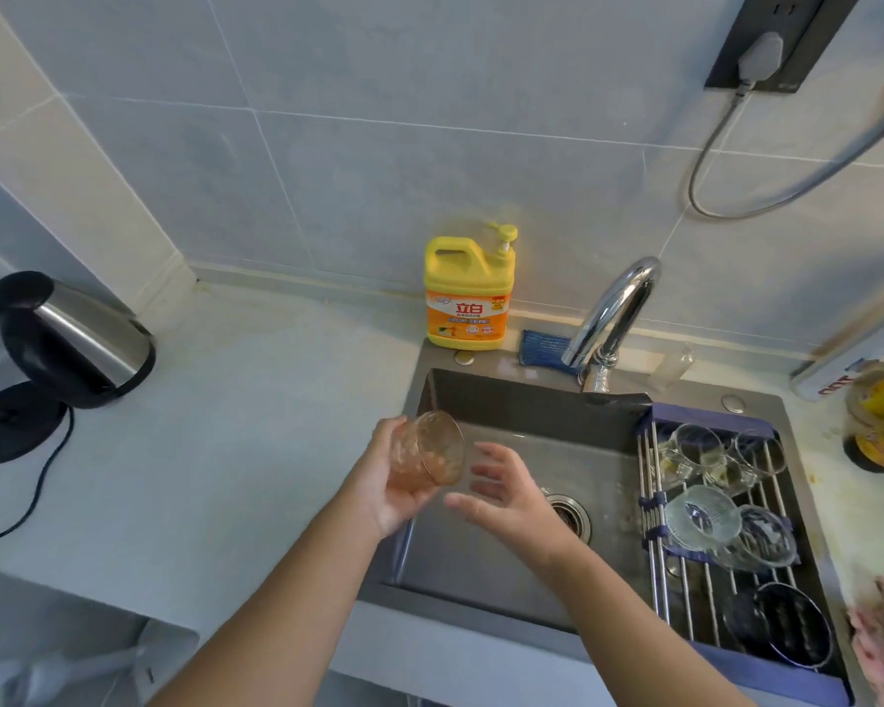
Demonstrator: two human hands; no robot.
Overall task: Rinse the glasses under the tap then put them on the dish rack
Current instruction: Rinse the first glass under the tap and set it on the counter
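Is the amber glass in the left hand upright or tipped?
Tipped. The glass lies on its side in the left hand, one end pointing toward the right hand.

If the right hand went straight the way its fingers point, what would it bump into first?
Most likely the amber glass that the left hand holds; the right hand points its open fingers at it, though depth is unclear.

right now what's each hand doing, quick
Left hand: grips the amber glass above the sink.
Right hand: open, fingers spread, holding nothing.
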